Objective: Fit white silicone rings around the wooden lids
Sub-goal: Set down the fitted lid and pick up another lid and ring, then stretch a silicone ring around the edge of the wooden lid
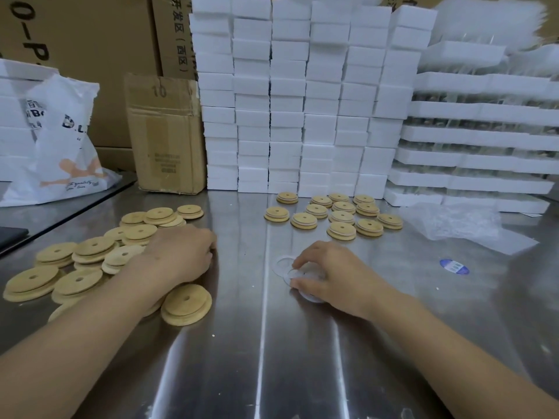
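While my left grip (181,255) sits curled on the counter (272,358) at the edge of the bare lids (93,246), I can't tell if it holds one. I see the right grip (329,276) pinching the rings (284,267), a small heap on the counter right of centre. Behind it the ringed lids (340,217) lie in rows, near the white blocks (290,116).

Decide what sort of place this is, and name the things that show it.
Probably a packing or assembly workshop: white foam blocks and cardboard cartons are piled along the back of a steel worktable, with bare wooden lids heaped left and ringed lids laid out right.
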A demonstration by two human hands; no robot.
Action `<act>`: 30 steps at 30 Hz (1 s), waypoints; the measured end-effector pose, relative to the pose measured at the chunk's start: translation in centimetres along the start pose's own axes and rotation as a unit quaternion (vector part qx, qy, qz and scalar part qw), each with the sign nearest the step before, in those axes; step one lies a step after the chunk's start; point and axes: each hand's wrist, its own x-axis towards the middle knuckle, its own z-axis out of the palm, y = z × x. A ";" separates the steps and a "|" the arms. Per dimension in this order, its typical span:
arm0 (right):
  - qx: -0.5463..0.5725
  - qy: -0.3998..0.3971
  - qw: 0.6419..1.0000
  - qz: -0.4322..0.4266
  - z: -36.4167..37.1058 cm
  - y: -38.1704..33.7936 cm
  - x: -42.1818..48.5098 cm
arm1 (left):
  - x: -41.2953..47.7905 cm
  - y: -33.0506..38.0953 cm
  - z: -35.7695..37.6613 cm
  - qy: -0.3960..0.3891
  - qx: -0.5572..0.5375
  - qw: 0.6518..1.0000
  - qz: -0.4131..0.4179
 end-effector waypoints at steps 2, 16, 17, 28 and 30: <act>0.005 0.010 1.000 0.002 -0.2 0.0 0.0 | 0.0 0.2 -0.1 -0.001 -0.120 0.991 0.058; -0.003 0.009 0.999 0.035 -0.3 0.1 0.0 | 0.4 -1.2 -0.5 -0.022 -0.125 0.992 -0.014; 0.001 0.003 0.999 0.035 -0.2 0.0 -0.1 | 0.3 -1.1 -0.5 -0.018 -0.140 0.990 0.003; 0.159 0.127 0.978 0.040 -0.1 -0.3 0.2 | 0.1 2.1 0.4 0.041 -0.285 0.958 0.015; 0.189 0.157 0.969 0.033 -0.4 -0.6 0.3 | 0.1 2.7 0.3 0.065 -0.323 0.944 0.014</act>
